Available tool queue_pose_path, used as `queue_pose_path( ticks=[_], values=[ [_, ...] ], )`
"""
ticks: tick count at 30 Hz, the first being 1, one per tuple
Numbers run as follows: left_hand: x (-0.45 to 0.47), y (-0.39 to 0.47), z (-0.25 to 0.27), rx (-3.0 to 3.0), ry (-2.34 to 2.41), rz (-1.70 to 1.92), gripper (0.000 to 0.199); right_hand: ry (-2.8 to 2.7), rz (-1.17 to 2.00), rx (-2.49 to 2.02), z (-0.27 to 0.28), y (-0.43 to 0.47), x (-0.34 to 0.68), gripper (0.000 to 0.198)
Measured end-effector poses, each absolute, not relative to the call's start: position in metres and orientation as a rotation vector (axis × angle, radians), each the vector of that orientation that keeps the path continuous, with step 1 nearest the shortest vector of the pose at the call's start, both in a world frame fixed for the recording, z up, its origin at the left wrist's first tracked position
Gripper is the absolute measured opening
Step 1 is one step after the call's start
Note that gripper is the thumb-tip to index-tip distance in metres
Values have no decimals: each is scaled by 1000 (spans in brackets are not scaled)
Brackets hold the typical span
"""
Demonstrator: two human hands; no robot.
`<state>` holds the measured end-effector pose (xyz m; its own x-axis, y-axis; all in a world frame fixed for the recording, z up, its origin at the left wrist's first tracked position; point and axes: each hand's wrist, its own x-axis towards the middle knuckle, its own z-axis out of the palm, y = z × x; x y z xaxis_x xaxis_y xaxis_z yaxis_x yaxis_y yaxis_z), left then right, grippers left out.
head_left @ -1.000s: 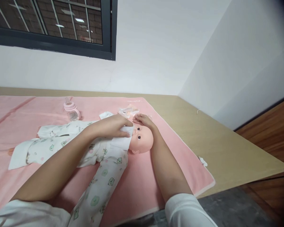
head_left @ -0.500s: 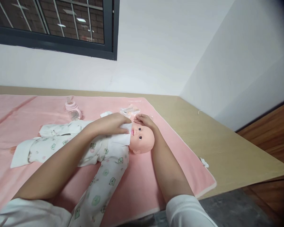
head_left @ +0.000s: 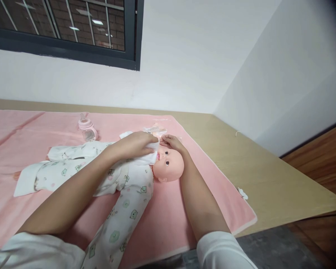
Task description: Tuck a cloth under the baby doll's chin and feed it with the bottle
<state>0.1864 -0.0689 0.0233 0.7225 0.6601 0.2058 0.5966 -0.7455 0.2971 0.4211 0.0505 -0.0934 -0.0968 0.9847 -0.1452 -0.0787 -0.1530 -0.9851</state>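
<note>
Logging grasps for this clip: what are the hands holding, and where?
Left hand presses a white cloth at the doll's mouth, gripping its upper edge. Right hand rests on the doll's head.

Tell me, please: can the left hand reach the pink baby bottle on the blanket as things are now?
Probably yes. The bottle stands free just beyond the doll, and nothing lies between, but the left hand is pressing a white cloth.

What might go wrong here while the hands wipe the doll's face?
The left hand presses a white cloth by the doll's mouth; it may slide over the eyes. The right hand only rests on the head, so the head may roll. The baby bottle lies close behind the left arm and might get knocked.
</note>
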Motion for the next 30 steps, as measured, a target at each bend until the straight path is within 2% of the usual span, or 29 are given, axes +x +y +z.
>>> queue_pose_path(
  ticks=[4, 24, 30],
  values=[
    [188, -69, 22, 2718, 990, 456, 9, -1133, 1402, -1238, -90, 48, 419, 11],
    [191, -64, 20, 2695, 1056, 577, 24, -1140, 1412, -1209, -91, 48, 420, 12],
    [187, -66, 22, 2534, 876, 682, 18, -1125, 1409, -1228, -93, 51, 420, 12]
  ],
)
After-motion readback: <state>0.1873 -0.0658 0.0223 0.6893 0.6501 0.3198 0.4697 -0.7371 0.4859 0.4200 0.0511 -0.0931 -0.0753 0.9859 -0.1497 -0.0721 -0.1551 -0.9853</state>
